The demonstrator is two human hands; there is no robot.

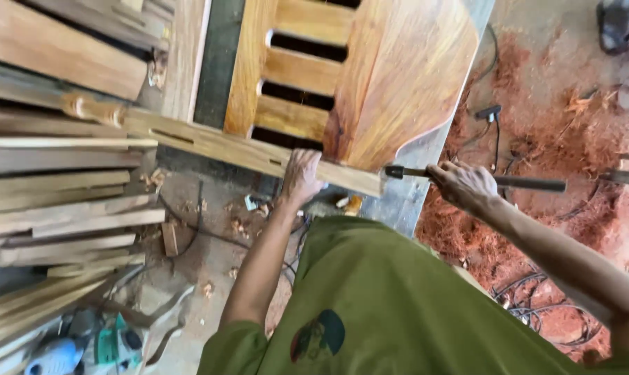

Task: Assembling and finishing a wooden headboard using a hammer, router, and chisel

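My left hand (302, 175) grips the edge of a long wooden rail (217, 142) with mortise slots, part of a slatted wooden frame (307, 69) with a curved board (404, 76). My right hand (464, 184) holds a hammer (516, 182) by its dark handle; the small metal head (394, 171) sits right at the end of the rail. I wear a green shirt (377, 298).
Stacked wooden planks (57, 201) fill the left side. A blue and green power tool (85, 347) lies at the bottom left. Red sawdust (536, 125) and black cables (530, 298) cover the floor on the right. Wood chips are scattered below the rail.
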